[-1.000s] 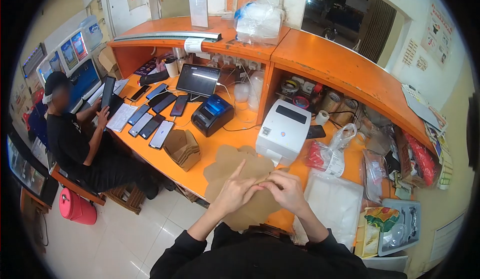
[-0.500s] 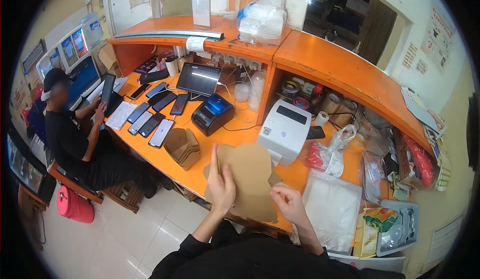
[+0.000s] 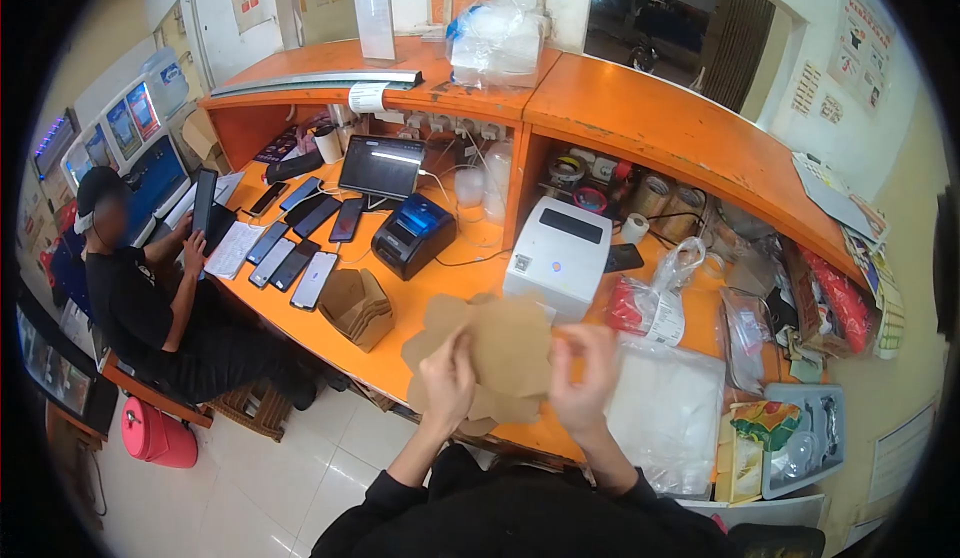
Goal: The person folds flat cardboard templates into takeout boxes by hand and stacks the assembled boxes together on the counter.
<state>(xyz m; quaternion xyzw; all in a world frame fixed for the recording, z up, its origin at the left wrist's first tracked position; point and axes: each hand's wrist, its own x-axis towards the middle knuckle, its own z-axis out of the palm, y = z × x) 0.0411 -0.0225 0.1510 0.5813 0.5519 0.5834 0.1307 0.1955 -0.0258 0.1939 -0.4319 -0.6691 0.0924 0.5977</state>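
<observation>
A brown cardboard box blank [image 3: 508,343] is held up before me, over other flat cardboard blanks [image 3: 425,333] with rounded flaps. My left hand [image 3: 447,378] has its fingers closed on the blank's left side. Beside the right edge, my right hand [image 3: 585,378] has curled fingers, smeared by motion; whether they grip the edge I cannot tell. To the left, several folded cardboard boxes [image 3: 357,308] stand nested in one another on the orange counter [image 3: 405,293].
A black receipt printer [image 3: 413,236], a white label printer [image 3: 558,258] and a tablet [image 3: 382,168] stand beyond. Several phones [image 3: 315,280] lie left. Clear plastic bags [image 3: 665,413] and a grey tray [image 3: 805,438] are at right. A seated person [image 3: 140,293] holds a tablet.
My left hand has gone from flat, stretched fingers to a closed grip on the blank's side. My right hand has moved up along the right edge. The view has shifted slightly.
</observation>
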